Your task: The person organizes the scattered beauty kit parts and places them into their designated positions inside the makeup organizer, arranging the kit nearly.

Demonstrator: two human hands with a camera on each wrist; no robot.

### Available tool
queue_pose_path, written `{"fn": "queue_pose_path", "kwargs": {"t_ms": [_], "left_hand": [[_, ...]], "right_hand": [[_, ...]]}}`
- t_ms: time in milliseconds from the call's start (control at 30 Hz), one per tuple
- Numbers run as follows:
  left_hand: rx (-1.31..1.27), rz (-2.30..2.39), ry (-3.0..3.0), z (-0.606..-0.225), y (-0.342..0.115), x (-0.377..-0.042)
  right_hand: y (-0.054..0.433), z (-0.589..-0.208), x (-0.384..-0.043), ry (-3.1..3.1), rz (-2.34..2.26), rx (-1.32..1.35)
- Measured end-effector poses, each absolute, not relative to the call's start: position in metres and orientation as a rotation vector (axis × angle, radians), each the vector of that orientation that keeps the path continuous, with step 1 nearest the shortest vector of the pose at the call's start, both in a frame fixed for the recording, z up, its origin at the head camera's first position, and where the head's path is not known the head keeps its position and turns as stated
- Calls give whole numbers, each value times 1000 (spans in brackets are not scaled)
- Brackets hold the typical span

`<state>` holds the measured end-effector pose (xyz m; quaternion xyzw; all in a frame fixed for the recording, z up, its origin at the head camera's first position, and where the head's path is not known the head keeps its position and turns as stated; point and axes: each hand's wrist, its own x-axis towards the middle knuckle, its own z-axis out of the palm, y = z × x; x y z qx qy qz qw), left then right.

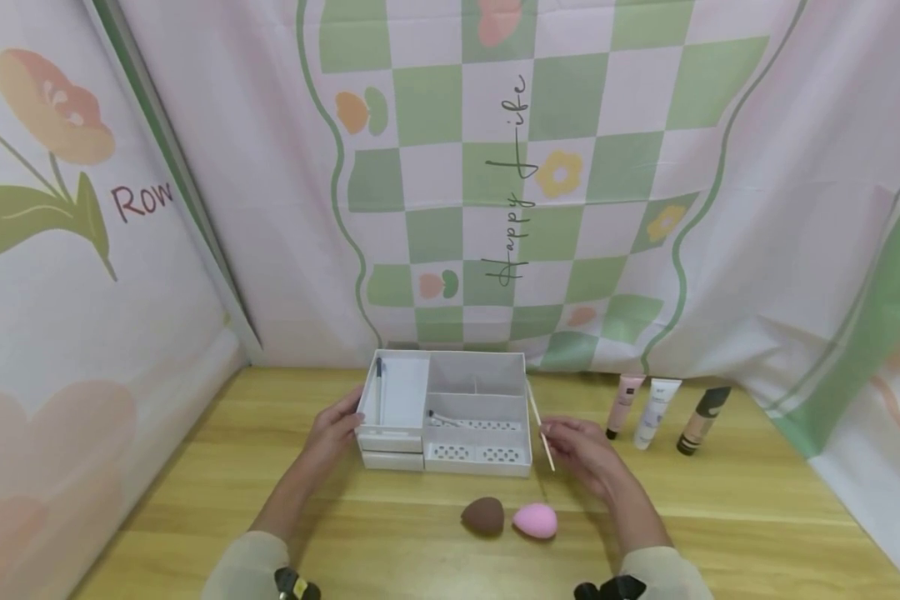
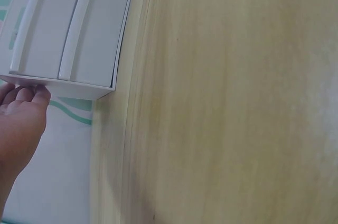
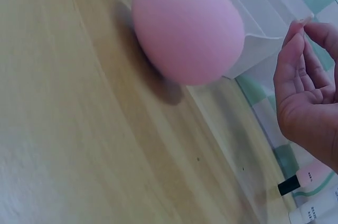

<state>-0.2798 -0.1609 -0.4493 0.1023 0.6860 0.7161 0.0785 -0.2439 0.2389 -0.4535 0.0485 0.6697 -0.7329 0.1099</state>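
A white desktop organizer (image 1: 476, 358) stands on the table, with two small drawers (image 1: 392, 461) at its front left. My left hand (image 1: 336, 429) touches its left side wall; in the left wrist view my fingertips rest against that wall beside the drawers. On the right, my right hand (image 1: 581, 450) pinches a thin white panel (image 1: 538, 417), seen nearly edge-on beside the organizer's right wall. A slim dark-tipped stick (image 1: 378, 392), perhaps a brush, lies in the left tray. A similar one (image 1: 444, 419) lies in a middle compartment.
A brown makeup sponge (image 1: 483, 517) and a pink makeup sponge (image 1: 536, 521) lie in front of the organizer. At right stand a pink tube (image 1: 625, 406), a white tube (image 1: 656, 413) and a beige tube with a dark top (image 1: 702, 422). A patterned curtain (image 1: 495, 167) hangs behind.
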Motion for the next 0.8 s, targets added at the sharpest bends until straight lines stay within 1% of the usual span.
{"fn": "queue_pose_path", "kwargs": {"t_ms": [800], "left_hand": [[330, 2138, 2068, -450, -162, -280]], "right_hand": [[208, -434, -248, 1911, -2199, -30]]}}
